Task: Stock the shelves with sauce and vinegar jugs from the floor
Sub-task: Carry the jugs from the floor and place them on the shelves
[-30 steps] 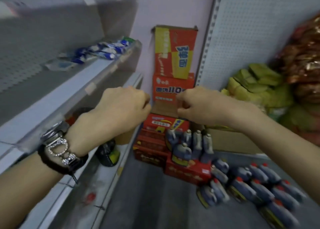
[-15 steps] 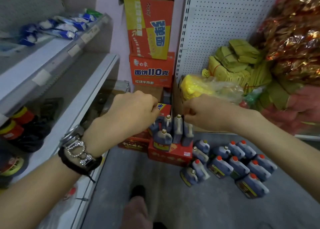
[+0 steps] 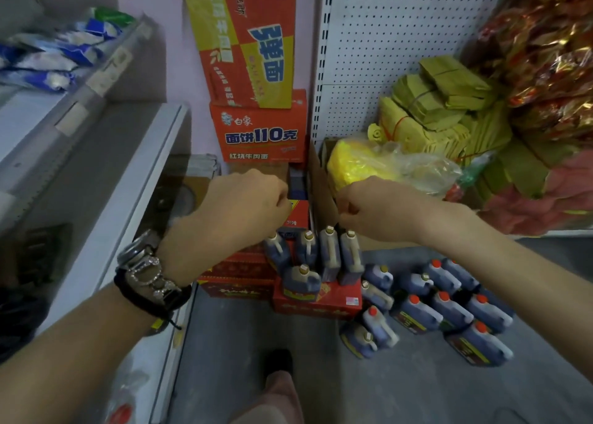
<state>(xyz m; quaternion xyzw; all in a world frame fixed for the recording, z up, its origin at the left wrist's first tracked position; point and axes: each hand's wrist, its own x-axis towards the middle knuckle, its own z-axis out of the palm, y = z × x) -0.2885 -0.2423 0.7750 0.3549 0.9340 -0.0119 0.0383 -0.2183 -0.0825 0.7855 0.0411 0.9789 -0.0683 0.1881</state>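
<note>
Grey floor (image 3: 244,343) lies nearest, with a pink trouser leg (image 3: 276,398) and a dark shoe (image 3: 278,361) low between the two forearms. The left wrist carries a metal watch (image 3: 138,250) and a studded black bracelet (image 3: 150,282).

Both hands are held out level and apart. The left hand (image 3: 247,205) and the right hand (image 3: 375,211) are each curled into a fist, knuckles turned from the camera, and nothing shows in either.

Left of the left arm run the white shelves (image 3: 150,179); the dark things on the lower one are too blurred to name.

Under the right forearm, the red-capped jugs (image 3: 446,308) stand packed together on the floor. Just below the gap between the hands, five tan-capped jugs (image 3: 329,256) stand upright on a red carton (image 3: 321,301). That carton touches a low stack of red cartons (image 3: 237,279) under the left hand.

Beyond the gap between the fists, orange and yellow noodle boxes (image 3: 256,128) are stacked against a pink wall. Beyond the right hand a clear bag of yellow stuff (image 3: 369,163) lies in front of a white pegboard panel (image 3: 401,38). Farther right sit bundles of yellow-green paper (image 3: 442,102) and shiny red-gold packets (image 3: 545,54). Above and beyond the left hand, blue-and-white packets (image 3: 48,57) lie on the upper shelf.
</note>
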